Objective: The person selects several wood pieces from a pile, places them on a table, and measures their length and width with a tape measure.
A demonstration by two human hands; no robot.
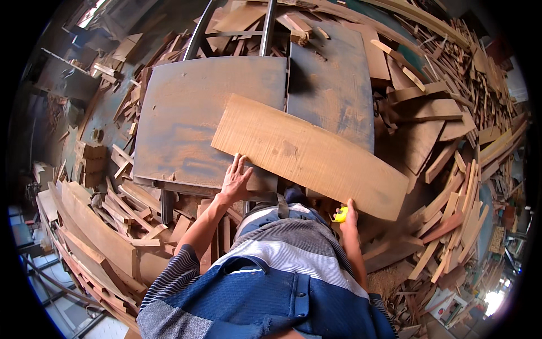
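A wide wooden board (316,155) lies at a slant across the dusty metal table (175,113), its right end sticking out past the table's near right corner. At the board's near left edge, my left hand (236,179) has its fingers spread, the fingertips touching the edge. My right hand (350,216) is closed around a small yellow tool (341,214) that looks like a tape measure. The thumb of that hand reaches up to the board's near edge, close to its right end. The fingers beneath are mostly hidden.
A second metal plate (333,73) adjoins the table across a narrow slot. Two metal rails (268,28) run away at the far side. Offcuts (127,209) heap up on the left, and stacked wood strips (463,220) crowd the right. Sawdust (389,277) covers the ground nearby.
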